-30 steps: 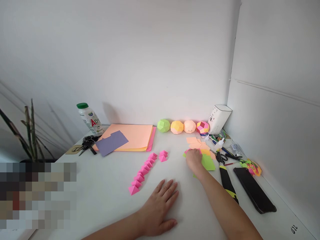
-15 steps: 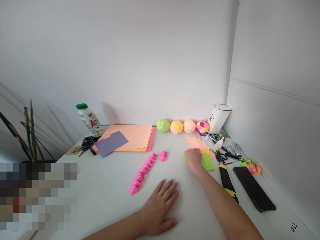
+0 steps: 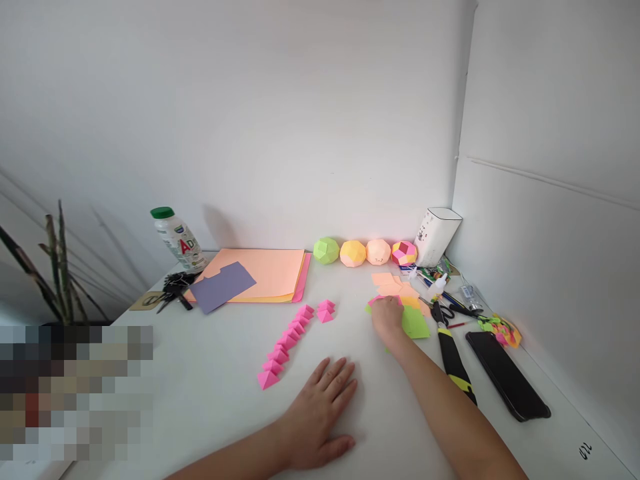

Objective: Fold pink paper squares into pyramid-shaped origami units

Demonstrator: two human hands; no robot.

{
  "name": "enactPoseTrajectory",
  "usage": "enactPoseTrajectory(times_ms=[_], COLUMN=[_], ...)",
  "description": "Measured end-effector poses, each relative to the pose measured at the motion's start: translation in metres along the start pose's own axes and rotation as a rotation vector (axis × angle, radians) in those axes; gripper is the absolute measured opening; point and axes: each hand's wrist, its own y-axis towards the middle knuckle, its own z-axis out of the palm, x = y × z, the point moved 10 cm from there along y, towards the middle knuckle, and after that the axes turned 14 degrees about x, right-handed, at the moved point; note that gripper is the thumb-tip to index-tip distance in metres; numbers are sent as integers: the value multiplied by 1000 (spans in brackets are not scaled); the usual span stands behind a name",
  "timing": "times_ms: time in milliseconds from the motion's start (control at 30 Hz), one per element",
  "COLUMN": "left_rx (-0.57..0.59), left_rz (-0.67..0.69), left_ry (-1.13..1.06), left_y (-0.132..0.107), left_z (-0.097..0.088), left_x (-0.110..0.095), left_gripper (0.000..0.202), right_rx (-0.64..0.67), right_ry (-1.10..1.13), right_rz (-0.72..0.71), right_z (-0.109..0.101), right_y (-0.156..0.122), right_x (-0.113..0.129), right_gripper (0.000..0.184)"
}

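My left hand lies flat on the white table, fingers stretched and apart, holding nothing. My right hand reaches out to a loose pile of small paper squares, peach, pink and green. Its fingers curl over a pink square at the pile's near edge, and whether they grip it is hidden. A green square lies just right of that hand. A row of folded pink paper pieces runs diagonally between the two hands, with a separate pair at its far end.
Four paper balls line the back wall beside a white box. Large peach sheets, a purple card, keys and a bottle are at left. Scissors, a cutter and a phone lie at right.
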Motion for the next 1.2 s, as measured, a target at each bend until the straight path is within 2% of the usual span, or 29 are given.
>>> enactPoseTrajectory(times_ms=[167, 300, 333, 433, 500, 567, 633, 733, 833, 933, 1000, 1100, 1200], left_rx=[-3, -15, -33, -126, -208, -304, -324, -300, -283, -229, -204, -176, -167], left_rz=[8, -5, -21, -143, -220, -146, -125, -154, -190, -211, -216, -216, -200], left_ry=[-11, -119, -174, -487, -867, -1172, -1396, -1536, -1519, -1494, -1483, -1464, -1426], left_y=[0, 1, 0, -4, -8, -7, -3, 2, 3, 3, 3, 2, 1], left_z=[0, 0, -2, -13, -15, -22, -19, -10, -6, -5, -6, -7, -7], left_x=[0, 5, 8, 27, 43, 46, 48, 49, 50, 47, 44, 40, 38], left_gripper=[77, 69, 65, 53, 49, 48, 46, 45, 40, 34, 32, 36, 38], right_rx=[-105, -203, -257, -373, -446, -472, -458, -358, -287, -267, -178, 23, 113], right_ry=[42, 108, 219, 521, 601, 597, 574, 584, 718, 892, 995, 1110, 1154], right_rz=[-125, -364, -502, -867, -997, -1093, -1137, -1173, -1131, -992, -942, -935, -905], right_z=[-30, -49, -54, -59, -56, -48, -39, -23, -13, -5, 3, 18, 26], right_y=[-17, -53, -68, -117, -146, -170, -185, -193, -187, -170, -158, -145, -137], right_x=[11, 36, 45, 56, 52, 49, 47, 48, 47, 39, 38, 43, 44], right_gripper=[30, 30, 29, 26, 26, 29, 26, 22, 17, 15, 18, 22, 24])
